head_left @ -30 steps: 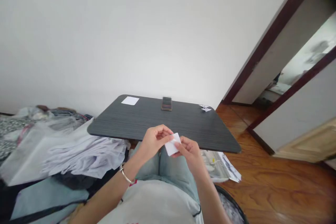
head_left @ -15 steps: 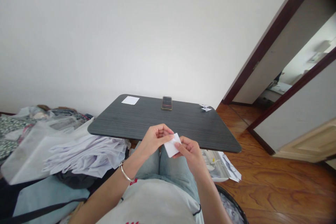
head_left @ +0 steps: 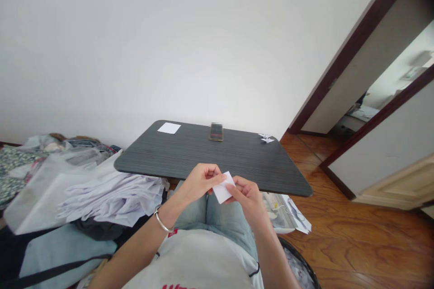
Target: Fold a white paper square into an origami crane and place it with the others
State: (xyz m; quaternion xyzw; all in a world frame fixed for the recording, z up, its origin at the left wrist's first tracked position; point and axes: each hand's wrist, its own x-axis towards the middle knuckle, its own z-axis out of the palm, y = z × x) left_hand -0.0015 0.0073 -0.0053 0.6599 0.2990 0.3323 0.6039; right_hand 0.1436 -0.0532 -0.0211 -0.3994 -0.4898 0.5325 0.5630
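A small folded piece of white paper (head_left: 222, 193) is held between my two hands, above my lap and just in front of the table's near edge. My left hand (head_left: 202, 181) pinches its upper left side, thumb on top and the other fingers curled behind. On the right side, my right hand (head_left: 247, 193) grips the paper with the thumb pressed on its face. The fingers behind the paper are partly hidden. A silver bangle (head_left: 162, 220) circles my left wrist.
The dark table (head_left: 190, 153) carries a white paper sheet (head_left: 169, 128), a phone-like dark object (head_left: 216, 132) and folded paper cranes (head_left: 266, 138). Clothes (head_left: 111, 196) lie piled at left. A bin (head_left: 298, 266) of papers and a tray (head_left: 278, 212) stand at right.
My left hand has shifted slightly, its fingers curling in closer behind the paper. Both hands still hold the paper in nearly the same place.
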